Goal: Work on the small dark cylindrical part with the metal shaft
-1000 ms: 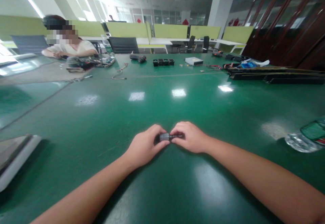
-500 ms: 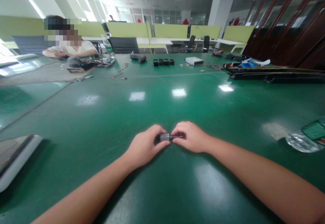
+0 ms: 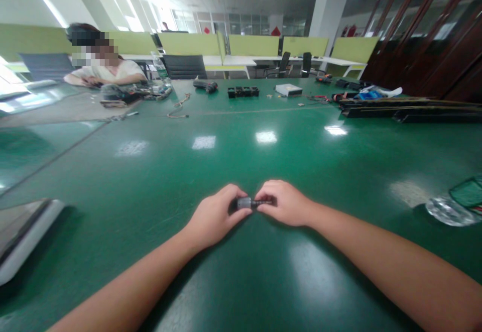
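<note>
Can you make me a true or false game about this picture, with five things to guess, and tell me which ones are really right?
1. The left hand and the right hand are both holding the small cylindrical part with a thin rod. True.
2. The tabletop is bright red. False: it is green.
3. A clear bottle is near the right edge of the picture. True.
4. The row of black blocks is in the left hand. False: it sits far across the tabletop.
5. The flat white box is to the right of the row of black blocks. True.
</note>
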### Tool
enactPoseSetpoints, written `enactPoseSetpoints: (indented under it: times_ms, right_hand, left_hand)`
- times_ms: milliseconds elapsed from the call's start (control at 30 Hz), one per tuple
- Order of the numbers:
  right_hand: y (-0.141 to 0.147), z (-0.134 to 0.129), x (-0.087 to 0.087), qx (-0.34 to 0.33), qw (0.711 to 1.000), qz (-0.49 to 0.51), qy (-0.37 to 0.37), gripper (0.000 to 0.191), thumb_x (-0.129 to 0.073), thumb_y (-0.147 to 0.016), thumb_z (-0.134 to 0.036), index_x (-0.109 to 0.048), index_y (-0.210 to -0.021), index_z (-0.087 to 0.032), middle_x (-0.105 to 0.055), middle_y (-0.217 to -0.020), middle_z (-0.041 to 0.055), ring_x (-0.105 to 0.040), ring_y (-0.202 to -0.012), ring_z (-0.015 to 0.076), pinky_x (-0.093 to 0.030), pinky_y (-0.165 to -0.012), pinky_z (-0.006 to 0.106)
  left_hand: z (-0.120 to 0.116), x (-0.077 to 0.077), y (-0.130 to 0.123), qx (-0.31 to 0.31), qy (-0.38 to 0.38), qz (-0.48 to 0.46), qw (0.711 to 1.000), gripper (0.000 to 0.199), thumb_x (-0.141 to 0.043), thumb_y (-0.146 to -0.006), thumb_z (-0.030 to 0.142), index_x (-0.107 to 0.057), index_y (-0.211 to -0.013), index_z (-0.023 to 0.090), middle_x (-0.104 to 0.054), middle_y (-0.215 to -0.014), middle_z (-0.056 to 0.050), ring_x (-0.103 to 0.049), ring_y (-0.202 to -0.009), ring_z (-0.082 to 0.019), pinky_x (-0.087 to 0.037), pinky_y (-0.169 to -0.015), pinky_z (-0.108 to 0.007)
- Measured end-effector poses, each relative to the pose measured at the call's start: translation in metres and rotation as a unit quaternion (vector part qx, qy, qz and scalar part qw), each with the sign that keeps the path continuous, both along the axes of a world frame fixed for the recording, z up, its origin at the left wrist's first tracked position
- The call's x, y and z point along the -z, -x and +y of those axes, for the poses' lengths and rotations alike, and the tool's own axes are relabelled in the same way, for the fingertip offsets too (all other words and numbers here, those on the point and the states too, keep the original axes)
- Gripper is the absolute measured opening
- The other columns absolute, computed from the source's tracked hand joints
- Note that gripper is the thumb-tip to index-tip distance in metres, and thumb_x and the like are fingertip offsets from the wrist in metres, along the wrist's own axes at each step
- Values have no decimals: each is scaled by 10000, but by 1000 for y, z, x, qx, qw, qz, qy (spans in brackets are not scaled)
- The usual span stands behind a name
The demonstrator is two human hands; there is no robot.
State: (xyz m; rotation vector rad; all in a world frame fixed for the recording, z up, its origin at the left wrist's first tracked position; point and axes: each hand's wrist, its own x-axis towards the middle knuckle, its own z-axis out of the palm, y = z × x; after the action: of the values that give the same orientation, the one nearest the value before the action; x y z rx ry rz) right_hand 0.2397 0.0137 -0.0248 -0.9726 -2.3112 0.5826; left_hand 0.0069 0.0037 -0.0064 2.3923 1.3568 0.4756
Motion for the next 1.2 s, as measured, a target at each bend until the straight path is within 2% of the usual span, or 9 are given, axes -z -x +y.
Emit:
enactPoseSetpoints:
  times_ms: [567, 1200]
  right_hand:
    - [-1, -3, 0, 40, 999, 19, 12, 61, -732, -819, -223, -735, -860, -178, -654, -810, 21, -583, -733, 135, -426, -667, 252]
    - [-6, -3, -2, 60, 998, 14, 13, 43, -710, -791, -171, -710, -834, -171, -634, -785, 16, -578, -707, 131, -434, -657, 253]
  left_hand:
    - [0, -1, 1, -3, 5, 0, 1000, 282, -598, -893, 471, -618, -1062, 247, -687, -976, -19, -652, -834, -208, -491, -742, -306]
    - [2, 1, 2, 2, 9, -11, 1000, 249, -589, -911, 438, -605, -1061, 240, -667, -993, -10, -643, -863, -202, -478, -750, -310]
